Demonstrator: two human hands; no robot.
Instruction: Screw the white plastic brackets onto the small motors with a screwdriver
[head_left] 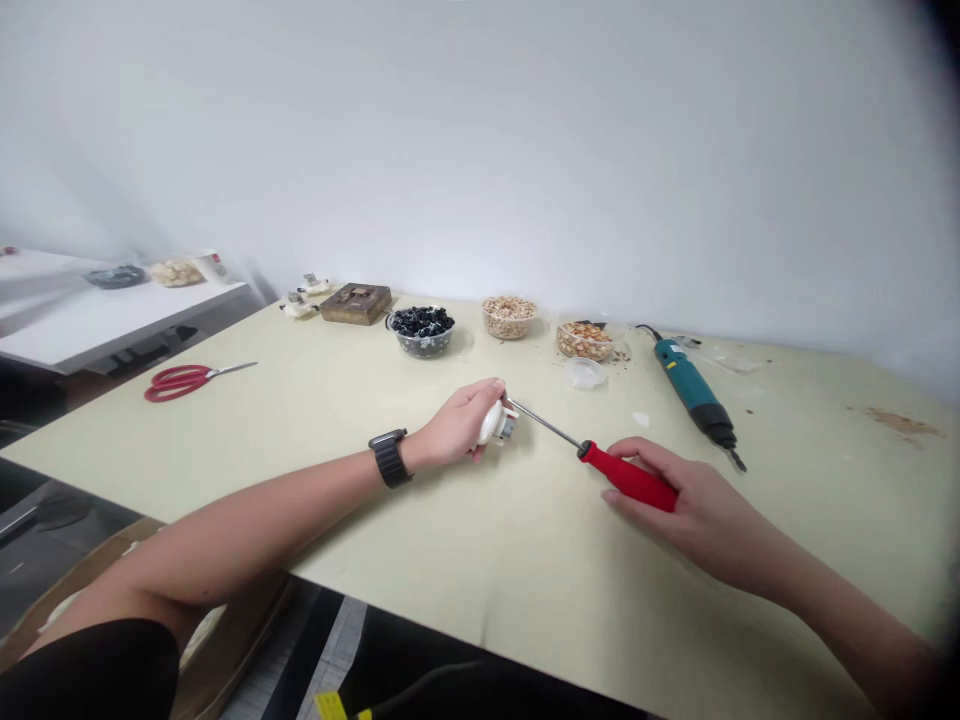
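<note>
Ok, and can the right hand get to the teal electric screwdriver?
Probably yes. The right hand is fairly close to the teal electric screwdriver, and nothing stands between them on the pale tabletop. But it's holding the red-handled screwdriver, so it would likely need to put that down first.
</note>
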